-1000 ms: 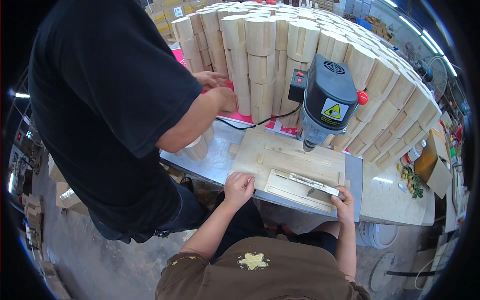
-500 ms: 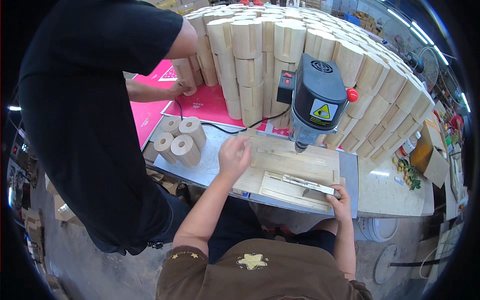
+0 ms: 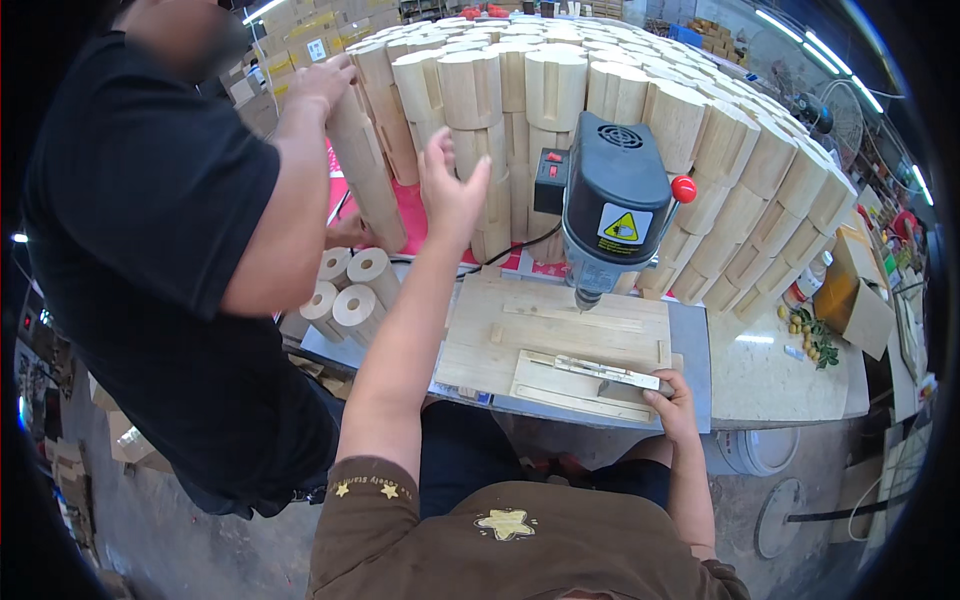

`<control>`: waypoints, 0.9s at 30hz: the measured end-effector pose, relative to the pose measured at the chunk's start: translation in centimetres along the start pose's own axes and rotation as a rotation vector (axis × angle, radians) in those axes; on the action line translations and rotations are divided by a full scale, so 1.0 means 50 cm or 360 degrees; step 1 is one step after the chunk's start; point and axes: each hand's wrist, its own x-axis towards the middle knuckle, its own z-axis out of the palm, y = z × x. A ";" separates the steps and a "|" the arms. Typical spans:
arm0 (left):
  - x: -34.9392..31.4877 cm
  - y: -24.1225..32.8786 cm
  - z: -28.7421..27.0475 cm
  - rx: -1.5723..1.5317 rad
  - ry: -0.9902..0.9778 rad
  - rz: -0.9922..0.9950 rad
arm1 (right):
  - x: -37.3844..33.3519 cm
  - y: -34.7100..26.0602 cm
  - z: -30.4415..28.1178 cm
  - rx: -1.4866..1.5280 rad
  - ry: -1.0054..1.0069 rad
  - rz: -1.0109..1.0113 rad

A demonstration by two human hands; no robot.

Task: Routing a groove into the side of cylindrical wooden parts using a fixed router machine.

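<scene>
My left hand (image 3: 455, 195) is raised in front of the stacked wooden cylinders (image 3: 472, 90), thumb and fingers apart, holding nothing. Low at the right, my right hand (image 3: 674, 405) has its fingers closed round the end of a long narrow pale bar (image 3: 605, 371) with a grey metal-looking part under it. That bar lies over a small framed wooden board (image 3: 560, 392), on top of a larger wooden board (image 3: 480, 335). Above the boards stands a black bench drill (image 3: 620, 185) with a chuck (image 3: 588, 298) pointing down and a red ball knob (image 3: 684, 189).
At the left a co-worker (image 3: 150, 190) in black grips a leaning column of wooden cylinders (image 3: 365, 165). Several short bored cylinders (image 3: 358, 303) stand beside my left forearm. Farther right are small round fruits with leaves (image 3: 815, 335), a cardboard box (image 3: 853, 305) and a white bucket (image 3: 760, 450).
My left hand has risen away from the board toward the stacks, its fingers spreading. My right hand keeps its hold on the bar. The co-worker has brought a column of cylinders upright, leaning.
</scene>
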 end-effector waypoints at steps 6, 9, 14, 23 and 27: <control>0.121 -0.034 0.058 0.0361 0.0050 -0.0566 | -0.007 -0.001 0.007 -0.0040 0.0052 0.0002; 0.138 -0.051 0.087 0.0313 0.0028 -0.0678 | -0.006 0.000 0.005 0.0006 0.0002 0.0050; 0.153 -0.082 0.098 0.0391 0.0068 -0.0631 | 0.000 -0.004 0.009 0.0061 0.0020 0.0069; 0.063 0.006 0.063 0.0200 0.0355 -0.0184 | -0.008 -0.008 0.011 0.0152 0.0004 0.0149; -0.065 0.084 -0.020 0.0219 0.0332 -0.0070 | -0.018 0.000 0.004 0.0070 -0.0027 0.0115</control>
